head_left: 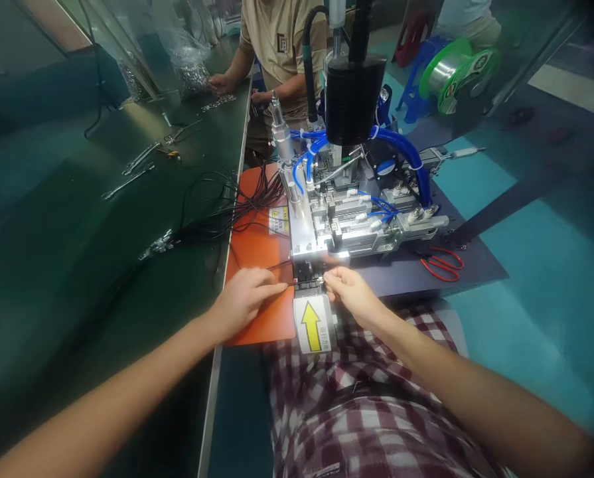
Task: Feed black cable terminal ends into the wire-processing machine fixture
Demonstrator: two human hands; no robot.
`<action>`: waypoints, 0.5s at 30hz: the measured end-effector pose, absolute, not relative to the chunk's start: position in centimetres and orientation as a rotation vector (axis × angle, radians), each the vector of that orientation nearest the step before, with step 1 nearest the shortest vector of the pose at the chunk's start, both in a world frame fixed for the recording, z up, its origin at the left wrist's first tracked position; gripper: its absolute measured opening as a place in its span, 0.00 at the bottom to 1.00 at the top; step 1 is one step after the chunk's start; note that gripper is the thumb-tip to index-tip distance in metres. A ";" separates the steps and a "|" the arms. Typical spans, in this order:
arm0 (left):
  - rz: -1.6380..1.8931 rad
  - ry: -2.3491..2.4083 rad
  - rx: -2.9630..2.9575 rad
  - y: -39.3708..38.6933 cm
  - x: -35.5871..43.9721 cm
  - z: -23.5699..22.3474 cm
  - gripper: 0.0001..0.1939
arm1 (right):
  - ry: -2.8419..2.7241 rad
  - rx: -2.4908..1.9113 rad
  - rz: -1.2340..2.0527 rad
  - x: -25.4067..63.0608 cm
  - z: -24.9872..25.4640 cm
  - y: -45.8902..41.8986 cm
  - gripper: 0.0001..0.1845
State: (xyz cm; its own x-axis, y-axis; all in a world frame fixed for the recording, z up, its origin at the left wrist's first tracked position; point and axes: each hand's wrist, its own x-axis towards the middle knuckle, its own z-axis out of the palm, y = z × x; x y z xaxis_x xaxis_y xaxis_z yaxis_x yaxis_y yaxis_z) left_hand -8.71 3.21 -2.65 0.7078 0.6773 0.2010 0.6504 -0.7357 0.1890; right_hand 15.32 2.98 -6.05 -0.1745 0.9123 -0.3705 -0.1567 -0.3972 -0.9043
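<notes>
My left hand [244, 300] rests on the orange mat [257, 252], fingers pinched on a thin black wire [281, 265] whose end lies at the small black fixture [307, 277]. My right hand [349, 290] is closed in a pinch at the fixture's right side, on a tiny part I cannot make out. The fixture sits at the front of a metal machine [346, 212] with blue hoses. Just below it is a white plate with a yellow arrow [312, 324].
A bundle of black wires [217, 206] trails over the green bench [77, 232]. Red-handled scissors [441, 262] lie to the right of the machine. Metal tools [137, 166] rest further back. Another person [277, 46] works at the far end, beside a solder spool [456, 70].
</notes>
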 end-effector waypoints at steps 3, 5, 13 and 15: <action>0.522 1.206 2.766 2.3 -8.7 -3.7 0.20 | -0.932 -1.269 1.679 15.3 -6.3 2.9 0.22; 0.588 1.253 2.742 1.8 -8.5 -4.3 0.20 | -0.907 -1.279 1.664 15.6 -6.7 2.7 0.23; 0.681 1.266 2.690 2.0 -8.6 -4.4 0.18 | -0.828 -1.479 1.596 20.0 -9.9 -2.2 0.27; 0.711 1.276 2.664 3.3 -8.6 -4.5 0.17 | -0.817 -1.533 1.607 20.8 -10.5 -3.6 0.27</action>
State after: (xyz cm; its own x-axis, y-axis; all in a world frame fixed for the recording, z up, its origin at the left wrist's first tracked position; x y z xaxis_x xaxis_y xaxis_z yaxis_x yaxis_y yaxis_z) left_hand -8.61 3.34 -4.52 0.5391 0.7587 0.3659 0.7102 -0.6429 0.2868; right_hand 20.76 -3.56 -10.55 0.0053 0.8588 -0.5123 -0.0914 -0.5097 -0.8555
